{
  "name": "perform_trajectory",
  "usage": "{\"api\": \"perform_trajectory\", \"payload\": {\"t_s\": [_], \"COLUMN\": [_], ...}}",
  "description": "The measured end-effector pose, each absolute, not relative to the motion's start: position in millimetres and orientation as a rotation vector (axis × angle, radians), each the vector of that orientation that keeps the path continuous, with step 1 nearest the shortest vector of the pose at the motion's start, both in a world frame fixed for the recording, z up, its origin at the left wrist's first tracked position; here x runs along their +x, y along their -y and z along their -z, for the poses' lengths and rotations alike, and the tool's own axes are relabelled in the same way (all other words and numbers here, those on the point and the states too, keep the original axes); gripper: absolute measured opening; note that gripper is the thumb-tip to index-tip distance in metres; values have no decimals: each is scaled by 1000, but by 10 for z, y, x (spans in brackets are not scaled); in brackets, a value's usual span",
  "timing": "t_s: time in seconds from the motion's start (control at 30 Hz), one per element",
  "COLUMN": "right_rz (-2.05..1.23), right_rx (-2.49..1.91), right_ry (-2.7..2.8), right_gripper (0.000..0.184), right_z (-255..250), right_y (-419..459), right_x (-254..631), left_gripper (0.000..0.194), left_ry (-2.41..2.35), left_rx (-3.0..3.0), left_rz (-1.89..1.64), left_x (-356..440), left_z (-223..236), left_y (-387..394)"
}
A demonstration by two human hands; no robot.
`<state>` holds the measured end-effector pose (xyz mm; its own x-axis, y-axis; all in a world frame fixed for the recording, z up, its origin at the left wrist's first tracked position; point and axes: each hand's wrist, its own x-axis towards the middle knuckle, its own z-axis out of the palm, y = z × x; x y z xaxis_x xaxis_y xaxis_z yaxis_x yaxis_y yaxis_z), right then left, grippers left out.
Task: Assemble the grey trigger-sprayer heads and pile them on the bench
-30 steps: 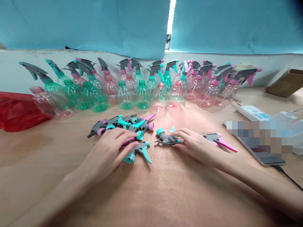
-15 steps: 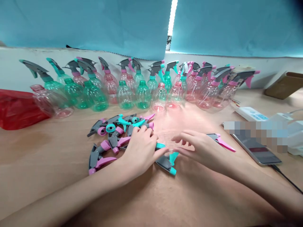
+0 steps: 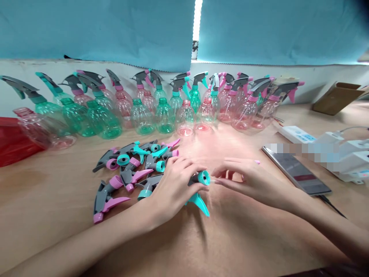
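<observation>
My left hand (image 3: 178,184) grips a grey and turquoise spray trigger head (image 3: 196,200). Its round turquoise collar (image 3: 204,177) faces right, and its lever points down toward the table. Just right of the collar is my right hand (image 3: 239,177), thumb and fingers bent together. A faint pale sliver shows at its fingertips, too blurred to name. Left of my left hand lies a loose pile of grey trigger heads with pink or turquoise parts, among them a pink one (image 3: 106,202) at the near edge. A pink tip (image 3: 257,162) shows behind my right hand.
Pink and green clear bottles stand in rows at the back; some, like one green bottle (image 3: 165,119), have no heads. A red bag (image 3: 20,140) lies far left. On the right are a phone (image 3: 296,171), a white power strip (image 3: 296,134) and a brown box (image 3: 336,98).
My left hand has picked the turquoise trigger head up off the table and turned its collar to the right. My right hand's fingers have drawn in near the collar. The view has shifted slightly.
</observation>
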<state>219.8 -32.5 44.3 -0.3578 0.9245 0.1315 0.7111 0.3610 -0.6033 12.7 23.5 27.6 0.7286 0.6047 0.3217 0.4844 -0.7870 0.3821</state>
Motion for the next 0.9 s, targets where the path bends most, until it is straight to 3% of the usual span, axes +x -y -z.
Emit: {"api": "perform_trajectory", "payload": {"t_s": [0.17, 0.47, 0.63, 0.9], "right_rz": [-628, -1052, -1091, -1386], "right_rx": [-1235, -1164, -1155, -1016], "right_ry": [2196, 2117, 2014, 1754], "right_gripper": [6, 22, 31, 30], "right_z": [-588, -791, -805, -790], "right_y": [295, 228, 154, 24], "right_x": [2088, 1799, 1675, 1672], "left_gripper": [26, 19, 14, 24], "left_ry": [-709, -584, -562, -579], "left_rx": [2615, 2697, 2868, 2983], "left_rz": [-913, -1292, -1318, -1262], "left_x": [28, -181, -250, -237], "left_z": [-282, -318, -428, -494], "left_y": [-146, -57, -136, -249]}}
